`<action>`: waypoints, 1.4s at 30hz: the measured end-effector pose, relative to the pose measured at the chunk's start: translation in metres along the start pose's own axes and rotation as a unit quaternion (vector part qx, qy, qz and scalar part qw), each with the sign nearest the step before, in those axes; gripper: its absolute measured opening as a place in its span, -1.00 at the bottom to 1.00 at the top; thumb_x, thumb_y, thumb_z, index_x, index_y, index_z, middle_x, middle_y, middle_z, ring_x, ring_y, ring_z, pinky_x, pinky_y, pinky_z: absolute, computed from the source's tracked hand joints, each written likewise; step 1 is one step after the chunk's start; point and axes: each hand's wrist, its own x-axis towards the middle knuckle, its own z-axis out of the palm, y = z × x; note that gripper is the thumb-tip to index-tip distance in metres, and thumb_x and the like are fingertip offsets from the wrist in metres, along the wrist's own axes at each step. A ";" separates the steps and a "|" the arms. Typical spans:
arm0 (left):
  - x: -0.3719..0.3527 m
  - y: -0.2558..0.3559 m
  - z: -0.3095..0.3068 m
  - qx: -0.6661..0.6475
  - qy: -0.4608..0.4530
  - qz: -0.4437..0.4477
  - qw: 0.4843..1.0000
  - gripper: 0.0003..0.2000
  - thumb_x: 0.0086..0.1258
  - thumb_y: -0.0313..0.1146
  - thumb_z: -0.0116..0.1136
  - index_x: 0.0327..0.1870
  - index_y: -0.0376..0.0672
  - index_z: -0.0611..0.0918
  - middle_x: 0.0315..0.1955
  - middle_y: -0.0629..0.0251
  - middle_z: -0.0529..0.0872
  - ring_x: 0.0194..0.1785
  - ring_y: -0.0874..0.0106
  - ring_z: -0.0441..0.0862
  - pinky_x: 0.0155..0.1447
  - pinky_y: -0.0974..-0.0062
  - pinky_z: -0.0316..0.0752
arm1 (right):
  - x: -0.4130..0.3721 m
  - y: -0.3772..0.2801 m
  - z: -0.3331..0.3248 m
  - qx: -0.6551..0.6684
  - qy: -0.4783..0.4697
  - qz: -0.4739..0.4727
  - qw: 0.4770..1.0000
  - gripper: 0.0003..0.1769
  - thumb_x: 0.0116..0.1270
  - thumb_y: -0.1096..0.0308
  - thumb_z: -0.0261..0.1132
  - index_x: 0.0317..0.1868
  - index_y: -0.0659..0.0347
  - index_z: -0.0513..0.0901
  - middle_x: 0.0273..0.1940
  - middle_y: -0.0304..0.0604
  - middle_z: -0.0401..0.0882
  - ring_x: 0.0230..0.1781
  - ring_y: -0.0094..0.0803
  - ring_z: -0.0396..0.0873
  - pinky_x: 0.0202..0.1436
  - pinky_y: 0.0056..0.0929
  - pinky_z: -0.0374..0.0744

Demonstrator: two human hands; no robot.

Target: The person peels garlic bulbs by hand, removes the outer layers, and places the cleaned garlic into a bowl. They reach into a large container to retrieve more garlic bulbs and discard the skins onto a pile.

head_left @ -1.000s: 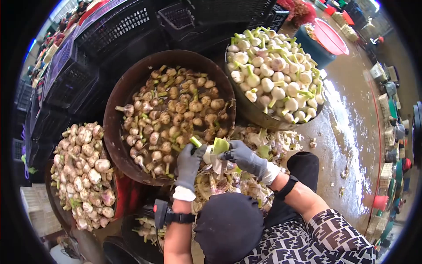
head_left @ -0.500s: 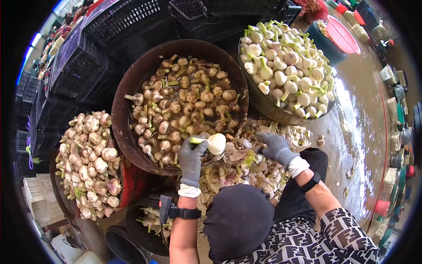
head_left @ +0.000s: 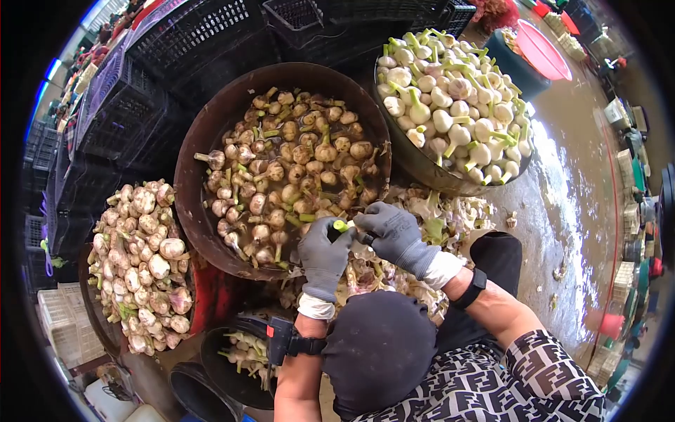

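Note:
Both gloved hands meet near the front rim of a large round tub point(head_left: 193, 232) of garlic in murky water. My left hand point(head_left: 325, 257) is closed around a garlic bulb point(head_left: 341, 226); its cut green stem end shows, while the fingers hide most of the bulb. Fingers curled, my right hand point(head_left: 397, 239) is right against the same bulb. A small dark piece shows under its fingers, and I cannot tell what it is. Loose peeled garlic skins point(head_left: 422, 285) lie in a heap below the hands.
Clean white garlic fills a round tub point(head_left: 457, 112) at upper right. Unpeeled garlic point(head_left: 144, 260) is piled at left. A dark bucket point(head_left: 242, 359) with some bulbs stands at lower left. Black crates point(head_left: 197, 35) line the back. Wet floor point(head_left: 562, 232) lies to the right.
My right hand has moved left from the skins heap to the bulb in my left hand. My left hand has shifted slightly right, and the bulb's stem end now faces up.

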 end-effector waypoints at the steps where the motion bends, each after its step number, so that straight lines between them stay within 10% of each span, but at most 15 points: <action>1: 0.000 0.000 0.001 -0.027 -0.008 -0.010 1.000 -0.84 0.13 -0.52 0.26 -0.28 -0.28 0.57 -0.47 0.40 0.60 -0.40 0.64 0.48 -0.32 0.66 0.42 | 0.000 0.001 0.000 -0.013 -0.024 -0.003 1.000 -0.82 0.09 0.23 0.23 -0.29 0.03 0.58 -0.26 -0.22 0.51 -0.25 -0.23 0.54 -0.24 -0.30 0.51; 21: 0.000 0.005 -0.001 -0.133 -0.041 -0.078 0.987 -0.86 0.13 -0.48 0.28 -0.38 -0.32 0.57 -0.53 0.43 0.59 -0.46 0.68 0.43 -0.37 0.70 0.37 | 0.000 0.011 -0.001 0.073 -0.010 -0.074 0.995 -0.85 0.01 0.33 0.27 -0.35 0.09 0.58 -0.33 -0.19 0.50 -0.28 -0.19 0.52 -0.27 -0.31 0.51; 34: -0.001 0.008 -0.031 -0.297 -0.166 -0.026 0.940 -0.81 0.22 -0.66 0.07 -0.16 -0.29 0.56 -0.18 0.28 0.61 -0.28 0.66 0.48 -0.23 0.80 0.40 | -0.007 0.054 0.001 -0.003 0.057 0.030 0.998 -0.86 0.00 0.29 0.25 -0.40 0.10 0.57 -0.34 -0.20 0.51 -0.32 -0.21 0.53 -0.27 -0.30 0.50; 38: 0.000 0.001 -0.038 -0.443 -0.127 -0.020 0.888 -0.77 0.24 -0.69 -0.04 -0.09 -0.35 0.53 -0.07 0.17 0.56 -0.25 0.65 0.45 -0.21 0.80 0.36 | -0.026 0.051 -0.007 -0.144 -0.411 0.127 0.891 -0.71 0.12 0.12 0.19 -0.22 0.09 0.60 -0.14 -0.16 0.56 -0.12 -0.27 0.56 -0.10 -0.38 0.52; 40: 0.002 0.004 -0.037 -0.392 -0.068 -0.020 0.917 -0.76 0.23 -0.66 -0.01 -0.08 -0.33 0.53 -0.08 0.18 0.56 -0.27 0.66 0.44 -0.22 0.79 0.35 | -0.037 0.042 -0.013 -0.092 -0.374 0.135 0.913 -0.62 0.14 0.10 0.24 -0.06 0.07 0.55 -0.11 -0.13 0.57 -0.08 -0.34 0.55 -0.01 -0.43 0.50; 42: 0.001 -0.005 -0.034 -0.416 -0.080 -0.012 0.906 -0.76 0.21 -0.65 0.02 -0.09 -0.31 0.54 -0.07 0.23 0.57 -0.25 0.65 0.47 -0.20 0.79 0.39 | -0.041 0.037 -0.009 0.299 -0.198 0.205 0.911 -0.44 0.11 0.10 0.32 0.11 0.10 0.43 -0.11 -0.17 0.55 -0.08 -0.40 0.54 0.02 -0.45 0.47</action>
